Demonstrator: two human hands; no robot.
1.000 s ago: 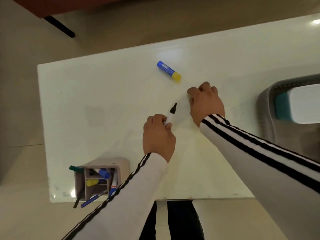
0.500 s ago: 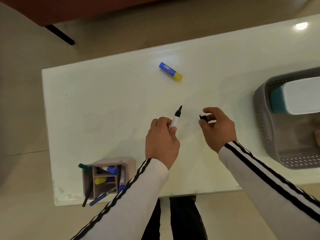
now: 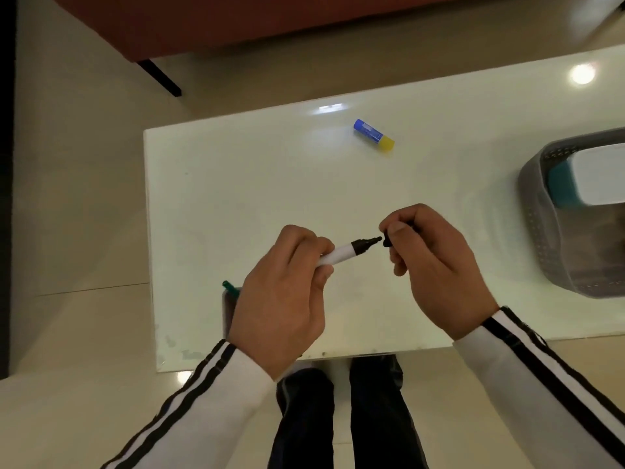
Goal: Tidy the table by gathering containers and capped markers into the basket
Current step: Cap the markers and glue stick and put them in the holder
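My left hand (image 3: 284, 299) grips a white marker (image 3: 341, 253) with a bare black tip that points right. My right hand (image 3: 436, 265) is closed on the marker's black cap (image 3: 387, 241), whose open end sits just right of the tip, a small gap between them. Both hands hover above the white table (image 3: 253, 198). A blue glue stick with a yellow cap (image 3: 373, 136) lies at the table's far side. A grey basket (image 3: 537, 238) stands at the right edge with a teal and white container (image 3: 595, 179) inside.
A pen holder (image 3: 227, 306) sits near the table's front left, mostly hidden behind my left hand, with a green pen cap (image 3: 228, 286) sticking out. A red-brown piece of furniture (image 3: 236, 25) stands beyond the table. My legs show below the front edge.
Both hands have lifted off the table and come together. The marker has swung from pointing away to pointing right, and the cap in my right hand now faces its tip.
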